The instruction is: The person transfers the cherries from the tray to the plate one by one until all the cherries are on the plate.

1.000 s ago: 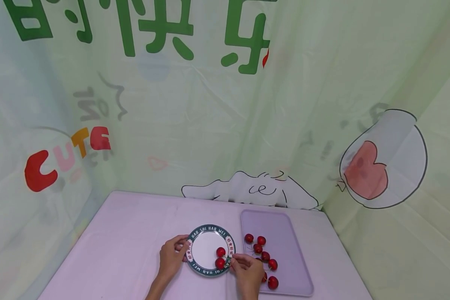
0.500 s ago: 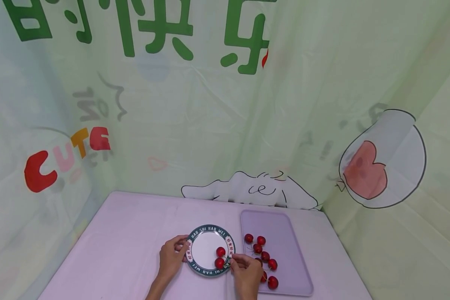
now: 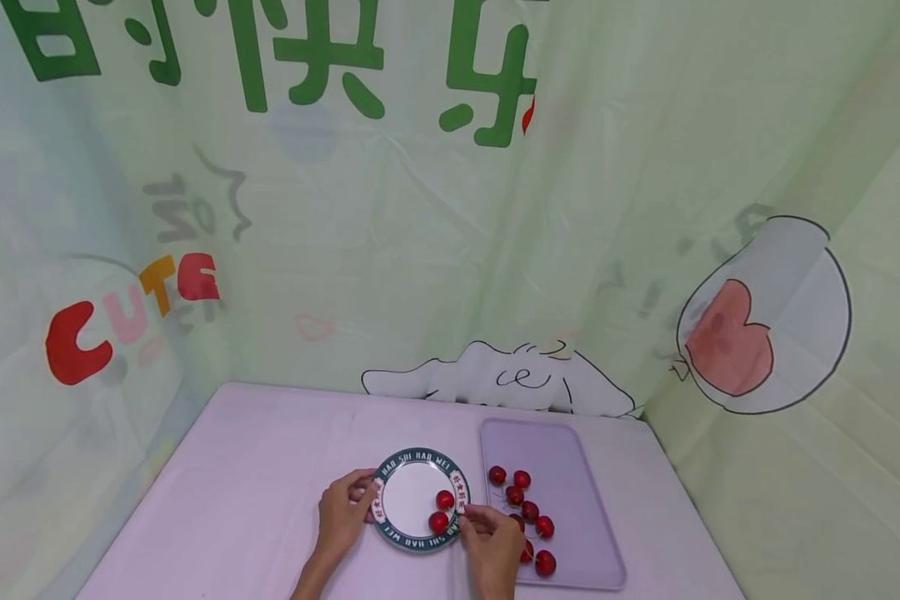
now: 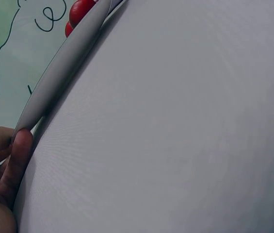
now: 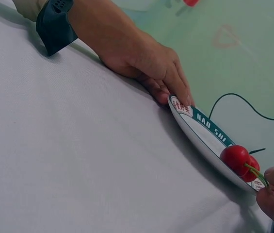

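Observation:
A round plate point(image 3: 408, 492) with a white middle and a dark green lettered rim lies on the table. My left hand point(image 3: 341, 512) holds its left edge; in the left wrist view a fingertip point(image 4: 23, 141) is at the rim's underside. Two red cherries point(image 3: 438, 522) sit on the plate's right side, close together. At the plate's right rim, my right hand point(image 3: 493, 546) pinches their green stems point(image 5: 258, 174) between thumb and finger, clearest in the right wrist view. Several more cherries point(image 3: 545, 563) lie in a purple tray point(image 3: 577, 492); my right hand partly hides some.
The tray stands just right of the plate, on a pale pink tablecloth point(image 3: 270, 450). A light green printed curtain point(image 3: 420, 250) closes off the back and both sides of the table. A dark band point(image 5: 56, 26) is on the left wrist.
The two cherries on the plate have shifted slightly, the upper one a little to the right. Both hands keep nearly the same place, and the plate has hardly moved.

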Available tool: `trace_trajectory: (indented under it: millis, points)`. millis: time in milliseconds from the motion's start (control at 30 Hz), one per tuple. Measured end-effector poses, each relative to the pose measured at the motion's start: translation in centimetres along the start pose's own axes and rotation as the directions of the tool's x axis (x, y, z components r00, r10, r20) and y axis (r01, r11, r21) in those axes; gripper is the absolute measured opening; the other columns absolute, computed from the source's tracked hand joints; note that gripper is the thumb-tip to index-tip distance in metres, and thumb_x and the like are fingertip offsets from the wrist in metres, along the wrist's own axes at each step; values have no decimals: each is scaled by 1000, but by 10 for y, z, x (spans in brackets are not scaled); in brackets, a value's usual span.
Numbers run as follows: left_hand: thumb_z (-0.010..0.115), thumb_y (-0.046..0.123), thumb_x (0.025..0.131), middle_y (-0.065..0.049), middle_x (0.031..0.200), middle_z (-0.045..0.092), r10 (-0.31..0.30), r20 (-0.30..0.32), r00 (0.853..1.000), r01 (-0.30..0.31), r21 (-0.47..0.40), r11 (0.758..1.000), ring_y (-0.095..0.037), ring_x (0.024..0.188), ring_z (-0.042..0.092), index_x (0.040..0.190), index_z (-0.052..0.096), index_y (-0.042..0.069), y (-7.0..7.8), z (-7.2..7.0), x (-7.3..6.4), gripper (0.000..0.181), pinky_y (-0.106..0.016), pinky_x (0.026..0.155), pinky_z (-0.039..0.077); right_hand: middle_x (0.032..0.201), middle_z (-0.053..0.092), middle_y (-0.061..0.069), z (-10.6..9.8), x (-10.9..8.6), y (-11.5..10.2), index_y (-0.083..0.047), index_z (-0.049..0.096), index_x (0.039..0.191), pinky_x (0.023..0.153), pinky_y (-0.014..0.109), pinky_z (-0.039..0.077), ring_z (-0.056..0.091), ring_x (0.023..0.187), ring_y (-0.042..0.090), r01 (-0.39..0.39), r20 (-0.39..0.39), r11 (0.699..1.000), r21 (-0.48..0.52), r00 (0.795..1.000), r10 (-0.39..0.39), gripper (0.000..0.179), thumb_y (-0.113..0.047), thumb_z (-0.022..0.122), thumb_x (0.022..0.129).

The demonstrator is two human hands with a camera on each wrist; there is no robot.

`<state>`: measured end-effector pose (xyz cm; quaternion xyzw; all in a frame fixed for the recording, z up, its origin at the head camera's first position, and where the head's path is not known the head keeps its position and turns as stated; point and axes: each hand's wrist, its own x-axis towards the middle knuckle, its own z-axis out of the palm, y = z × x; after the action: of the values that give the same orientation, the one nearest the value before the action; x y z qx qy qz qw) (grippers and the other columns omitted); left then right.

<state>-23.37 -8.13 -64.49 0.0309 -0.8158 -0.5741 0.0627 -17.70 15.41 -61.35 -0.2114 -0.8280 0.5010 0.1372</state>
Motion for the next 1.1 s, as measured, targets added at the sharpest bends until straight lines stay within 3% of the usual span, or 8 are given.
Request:
trace_trajectory:
  millis: [567, 867, 1100]
  points:
    - [74, 7, 102, -7, 102, 77, 6, -2, 1000, -6, -14, 1000, -11, 60, 66, 131, 77, 8, -3, 1, 1, 29, -23, 53, 60, 91, 81, 7, -8, -3, -2, -6, 85, 103, 64, 17, 60, 71, 75, 13, 83, -49, 997, -2, 995, -83, 19, -1, 90, 85]
    - [74, 7, 102, -7, 100, 77, 18, -5, 1000, -18, -13, 1000, -11, 59, 66, 130, 77, 9, -3, 1, 3, 28, -23, 52, 60, 103, 82, 5, -1, 5, 10, -13, 85, 112, 76, 25, 66, 74, 84, 15, 43, -65, 996, -78, 997, -49, 23, -12, 90, 90]
    - [73, 7, 102, -7, 101, 76, 13, 2, 1000, -13, -12, 1000, -11, 61, 66, 131, 77, 8, -2, 0, 1, 28, -23, 53, 60, 104, 82, 9, -17, -6, -10, -9, 83, 114, 71, 17, 59, 72, 82, 15, 108, -98, 991, -80, 988, -116, 27, -7, 90, 88]
